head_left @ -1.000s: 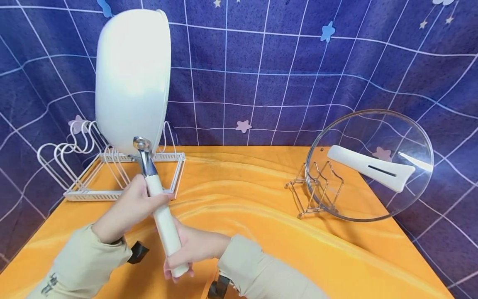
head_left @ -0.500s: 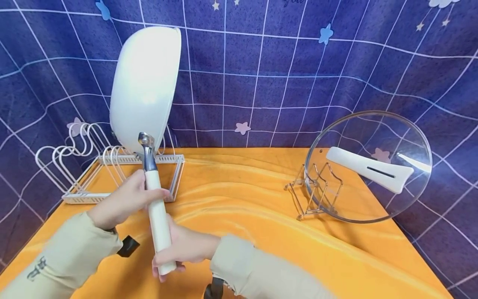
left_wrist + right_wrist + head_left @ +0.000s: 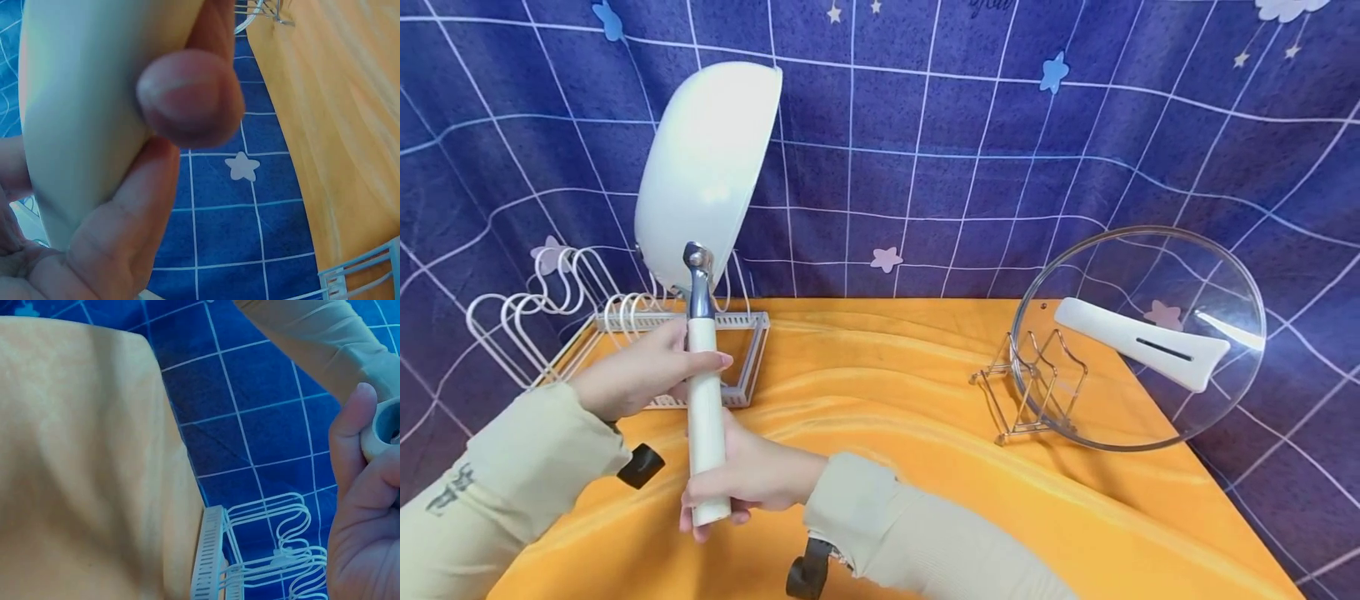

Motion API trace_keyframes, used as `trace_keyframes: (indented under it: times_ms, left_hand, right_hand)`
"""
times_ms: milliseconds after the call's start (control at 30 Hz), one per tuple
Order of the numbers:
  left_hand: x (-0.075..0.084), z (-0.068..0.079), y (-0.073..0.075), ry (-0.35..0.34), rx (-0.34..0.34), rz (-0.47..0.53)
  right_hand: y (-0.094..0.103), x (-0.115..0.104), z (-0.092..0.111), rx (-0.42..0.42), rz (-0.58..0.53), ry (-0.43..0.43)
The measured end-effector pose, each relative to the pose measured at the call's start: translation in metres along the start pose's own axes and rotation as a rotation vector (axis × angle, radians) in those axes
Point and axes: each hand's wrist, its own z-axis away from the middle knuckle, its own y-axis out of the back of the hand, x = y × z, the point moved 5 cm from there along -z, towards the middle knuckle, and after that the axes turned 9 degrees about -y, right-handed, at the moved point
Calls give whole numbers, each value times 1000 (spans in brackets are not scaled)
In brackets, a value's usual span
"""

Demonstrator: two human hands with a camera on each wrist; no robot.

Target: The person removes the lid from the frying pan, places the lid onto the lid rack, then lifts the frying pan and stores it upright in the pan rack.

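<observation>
A deep white frying pan [image 3: 703, 167] stands on its side at the left in the head view, its handle pointing toward me. Near the handle's metal joint, my left hand [image 3: 643, 367] grips the white handle [image 3: 706, 417]. My right hand [image 3: 756, 471] wraps round the handle's end. In the left wrist view, the thumb [image 3: 190, 97] lies over the handle. The hollow handle end [image 3: 381, 428] shows in the right wrist view. Behind the pan is a white wire pan rack [image 3: 756, 358]; whether the pan touches it is hidden.
At the right, a small metal wire rack [image 3: 1037, 429] holds a large glass lid [image 3: 1138, 275] with a white handle. An orange cloth [image 3: 910, 467] covers the table. A dark blue gridded curtain [image 3: 887, 183] with stars hangs behind and at the sides.
The pan body has shifted right and down, leaning more to the right. Its handle end has swung left, so the handle is straighter. Both hands moved left and slightly up with it, still gripping.
</observation>
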Motion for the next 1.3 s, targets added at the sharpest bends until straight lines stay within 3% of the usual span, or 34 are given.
trace_keyframes:
  times_ms: [333, 933, 1300]
  left_hand:
    - [-1, 6, 6, -4, 4, 15]
    - [-6, 11, -1, 56, 22, -10]
    - [-9, 15, -3, 37, 34, -22]
  right_hand:
    - [-7, -4, 1, 15, -37, -47]
    - [-11, 2, 6, 6, -50, -59]
    - [-15, 6, 5, 4, -57, -50]
